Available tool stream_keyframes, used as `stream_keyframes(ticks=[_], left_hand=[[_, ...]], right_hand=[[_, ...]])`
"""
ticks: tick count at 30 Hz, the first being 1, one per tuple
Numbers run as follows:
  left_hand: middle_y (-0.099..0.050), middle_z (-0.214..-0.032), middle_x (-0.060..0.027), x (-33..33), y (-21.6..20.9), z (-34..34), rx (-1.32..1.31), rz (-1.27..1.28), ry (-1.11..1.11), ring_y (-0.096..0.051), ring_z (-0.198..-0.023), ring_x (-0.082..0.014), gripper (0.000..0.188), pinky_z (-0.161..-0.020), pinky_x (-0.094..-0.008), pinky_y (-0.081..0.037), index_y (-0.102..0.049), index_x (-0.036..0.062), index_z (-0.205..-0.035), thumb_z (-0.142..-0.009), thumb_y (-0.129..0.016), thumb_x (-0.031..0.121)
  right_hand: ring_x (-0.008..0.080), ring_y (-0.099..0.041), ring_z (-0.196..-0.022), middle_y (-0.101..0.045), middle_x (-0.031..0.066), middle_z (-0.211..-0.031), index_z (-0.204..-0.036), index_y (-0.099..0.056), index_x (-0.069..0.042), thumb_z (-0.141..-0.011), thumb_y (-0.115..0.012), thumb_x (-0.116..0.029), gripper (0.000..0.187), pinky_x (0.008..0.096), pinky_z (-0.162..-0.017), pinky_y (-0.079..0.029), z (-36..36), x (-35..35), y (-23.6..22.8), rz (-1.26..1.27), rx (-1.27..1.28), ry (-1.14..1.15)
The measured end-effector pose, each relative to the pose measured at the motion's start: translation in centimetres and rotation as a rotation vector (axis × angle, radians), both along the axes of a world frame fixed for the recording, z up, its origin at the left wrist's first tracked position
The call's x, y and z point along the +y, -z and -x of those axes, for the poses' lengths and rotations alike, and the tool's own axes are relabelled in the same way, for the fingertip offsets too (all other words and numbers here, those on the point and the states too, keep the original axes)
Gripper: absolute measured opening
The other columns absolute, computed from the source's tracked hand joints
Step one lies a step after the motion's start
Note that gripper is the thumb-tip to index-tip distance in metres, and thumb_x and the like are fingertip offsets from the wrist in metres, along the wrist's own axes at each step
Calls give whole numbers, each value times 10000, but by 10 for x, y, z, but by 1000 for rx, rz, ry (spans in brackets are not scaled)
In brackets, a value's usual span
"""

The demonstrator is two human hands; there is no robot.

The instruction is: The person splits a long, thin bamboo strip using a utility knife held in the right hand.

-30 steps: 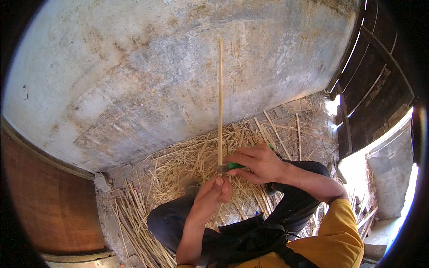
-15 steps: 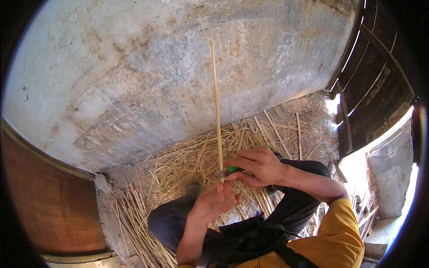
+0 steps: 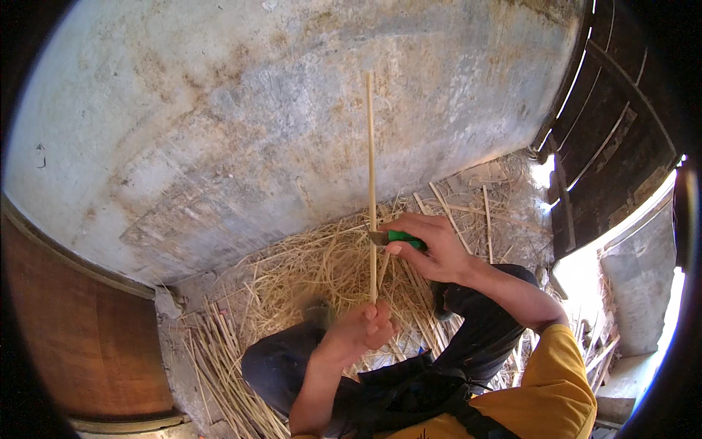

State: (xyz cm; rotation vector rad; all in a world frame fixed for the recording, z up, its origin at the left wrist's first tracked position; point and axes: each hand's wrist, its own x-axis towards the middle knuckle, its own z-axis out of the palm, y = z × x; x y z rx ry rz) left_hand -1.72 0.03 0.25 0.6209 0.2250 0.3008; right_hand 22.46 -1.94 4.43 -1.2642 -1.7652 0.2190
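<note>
A long pale strip of what looks like bamboo (image 3: pixel 371 168) stands nearly upright in front of me. Its lower end is gripped in the closed fingers of my left hand (image 3: pixel 358 333). My right hand (image 3: pixel 431 249) is wrapped round the green handle of a knife (image 3: pixel 404 238), whose short blade lies against the strip, partway up from my left hand. Below the blade a thin sliver (image 3: pixel 384 271) stands off the strip and runs down toward my left fingers. The bottom tip of the strip is hidden in that hand.
Curled shavings (image 3: pixel 314 256) cover the floor between my bent legs and the stained grey wall (image 3: pixel 278 132). A pile of long strips (image 3: pixel 227 358) lies at left beside a brown wooden panel (image 3: pixel 80 322). Dark boards (image 3: pixel 614 132) stand at the far right.
My right hand and the knife have moved up and slightly right along the strip, away from my left hand. The strip's top has shifted right, and a sliver now parts from it.
</note>
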Motion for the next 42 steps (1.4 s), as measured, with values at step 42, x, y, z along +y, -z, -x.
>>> stream_keyframes(ticks=[42], left_hand=[[-523, -732, -85, -3, -1, -22, 658, -914, -598, -510, -638, -189, 260, -606, -357, -408, -509, -5, -1038, -1106, -383, 213]], right_hand=[[236, -674, -651, -625, 68, -986, -1004, -671, -111, -838, -784, -157, 206, 358, -526, -538, 35, -12, 16, -38, -269, -19]])
